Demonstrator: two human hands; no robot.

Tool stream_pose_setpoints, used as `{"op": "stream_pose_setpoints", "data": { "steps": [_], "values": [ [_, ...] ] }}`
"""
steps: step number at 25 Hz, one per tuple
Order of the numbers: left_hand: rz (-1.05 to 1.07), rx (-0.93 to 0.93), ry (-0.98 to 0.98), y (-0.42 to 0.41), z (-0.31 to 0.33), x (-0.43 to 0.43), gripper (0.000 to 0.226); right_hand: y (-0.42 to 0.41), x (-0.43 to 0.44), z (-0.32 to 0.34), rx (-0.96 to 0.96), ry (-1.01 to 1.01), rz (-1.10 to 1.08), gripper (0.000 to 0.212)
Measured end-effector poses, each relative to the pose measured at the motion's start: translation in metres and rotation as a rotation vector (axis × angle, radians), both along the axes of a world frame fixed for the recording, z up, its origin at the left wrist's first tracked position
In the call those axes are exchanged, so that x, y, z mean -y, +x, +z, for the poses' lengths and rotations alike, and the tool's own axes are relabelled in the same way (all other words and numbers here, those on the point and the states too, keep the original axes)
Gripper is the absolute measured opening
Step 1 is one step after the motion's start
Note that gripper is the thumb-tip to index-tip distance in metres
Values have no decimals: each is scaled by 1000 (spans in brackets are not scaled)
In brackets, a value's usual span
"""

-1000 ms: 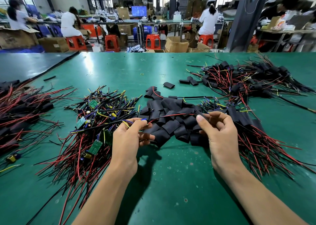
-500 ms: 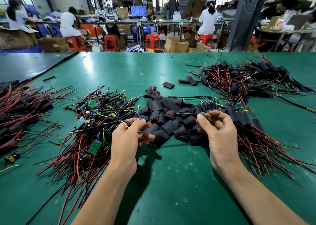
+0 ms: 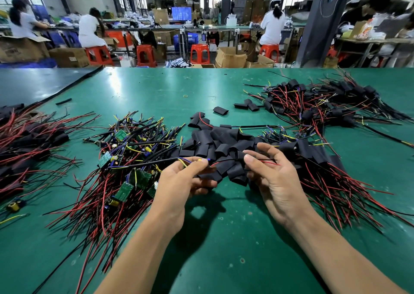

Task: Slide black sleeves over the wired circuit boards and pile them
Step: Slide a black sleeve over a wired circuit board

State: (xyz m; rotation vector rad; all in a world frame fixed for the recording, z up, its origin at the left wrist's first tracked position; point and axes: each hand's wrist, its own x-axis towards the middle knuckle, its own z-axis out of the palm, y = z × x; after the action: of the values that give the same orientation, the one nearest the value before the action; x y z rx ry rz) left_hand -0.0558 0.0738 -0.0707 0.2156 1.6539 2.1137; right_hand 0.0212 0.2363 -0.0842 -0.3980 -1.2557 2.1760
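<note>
My left hand (image 3: 183,181) pinches a thin bundle of black, yellow and blue wires (image 3: 156,162) at its fingertips, just above a heap of loose black sleeves (image 3: 224,141). Red and black wires (image 3: 270,162) run on to my right hand (image 3: 277,181), which is turned palm-up, thumb over them and fingers loosely spread. Left of my hands lies a tangle of bare green circuit boards (image 3: 125,188) with their wires. Sleeved boards are piled at my right (image 3: 313,152). Whether a board sits inside my left hand is hidden.
More sleeved bundles lie at the far right (image 3: 313,105) and at the left edge (image 3: 26,141). Single sleeves (image 3: 220,110) are scattered on the green table (image 3: 212,249). A black mat (image 3: 33,85) covers the far left. People sit at benches beyond.
My right hand has uncurled and turned its palm upward, spreading its fingers. My left hand keeps its pinch on the wires and has barely moved.
</note>
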Motion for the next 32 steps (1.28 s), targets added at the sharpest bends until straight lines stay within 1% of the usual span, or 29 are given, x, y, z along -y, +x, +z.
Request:
{"op": "stream_pose_setpoints", "data": {
  "steps": [3, 5, 7, 9, 11, 14, 16, 18, 21, 23, 26, 28, 30, 32],
  "values": [
    [-87, 26, 28, 4, 0, -2, 18, 2, 0, 4, -30, -203, 81, 49],
    [-121, 78, 88, 4, 2, -2, 21, 3, -2, 7, -42, -290, 130, 43],
    [-168, 113, 132, 4, 3, -2, 24, 5, -3, 9, -45, -374, 182, 47],
    [-207, 136, 165, 4, 4, -2, 26, 6, -4, 10, -50, -453, 221, 39],
    [-231, 166, 202, 4, 5, -1, 29, 7, -5, 11, -56, -481, 253, 29],
    [-255, 206, 250, 4, 7, 0, 25, 8, -7, 12, -82, -474, 285, 33],
    [-266, 210, 263, 6, 7, -1, 27, 9, -5, 12, -90, -444, 295, 39],
    [-270, 199, 264, 8, 6, -3, 32, 7, 0, 9, -78, -373, 281, 42],
    [-266, 169, 232, 11, 4, -6, 33, 4, 8, 5, -51, -174, 245, 45],
    [-238, 158, 203, 11, 3, -6, 31, 4, 11, 4, -64, -83, 232, 48],
    [-172, 143, 156, 9, 1, -5, 30, 5, 12, 2, -37, 74, 168, 46],
    [-136, 138, 143, 8, 1, -5, 28, 5, 13, 0, -18, 175, 119, 41],
    [-123, 133, 135, 8, 2, -5, 32, 5, 14, -1, -30, 207, 97, 35],
    [-125, 132, 113, 9, 3, -5, 36, 5, 15, 0, -43, 191, 84, 35]
  ]
}}
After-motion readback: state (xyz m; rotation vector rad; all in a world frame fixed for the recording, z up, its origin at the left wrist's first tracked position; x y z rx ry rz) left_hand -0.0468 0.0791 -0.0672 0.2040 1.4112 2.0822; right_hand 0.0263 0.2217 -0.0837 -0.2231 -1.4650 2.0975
